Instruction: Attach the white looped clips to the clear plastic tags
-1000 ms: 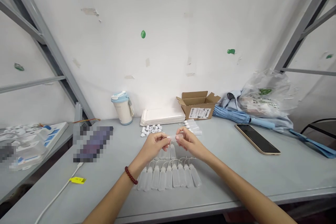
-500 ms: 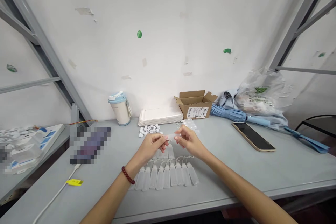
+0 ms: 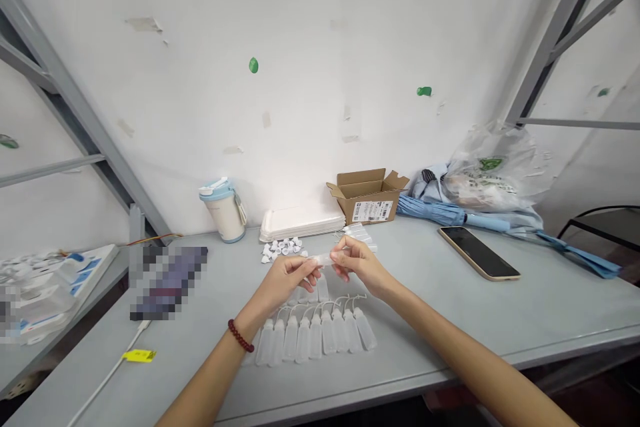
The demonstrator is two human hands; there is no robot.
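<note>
A: Position of the translucent bottle (image 3: 323, 259)?
B: Above the desk (image 3: 425, 320), between left hand (image 3: 286, 279) and right hand (image 3: 364, 267); long axis crosswise, nearly level; neck end hidden, cannot tell which way it points.
A: Fingers?
B: Left thumb and forefinger pinch one end; right fingertips pinch the other; row of bottles (image 3: 303, 341) below lies necks toward the wall (image 3: 310, 27).

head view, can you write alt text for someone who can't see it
A person's left hand and right hand pinch a small translucent piece between them above a grey desk. Nearer the viewer lies a row of translucent bottles; beyond are white caps, a lidded cup and an open cardboard box, with a phone to the right.
</note>
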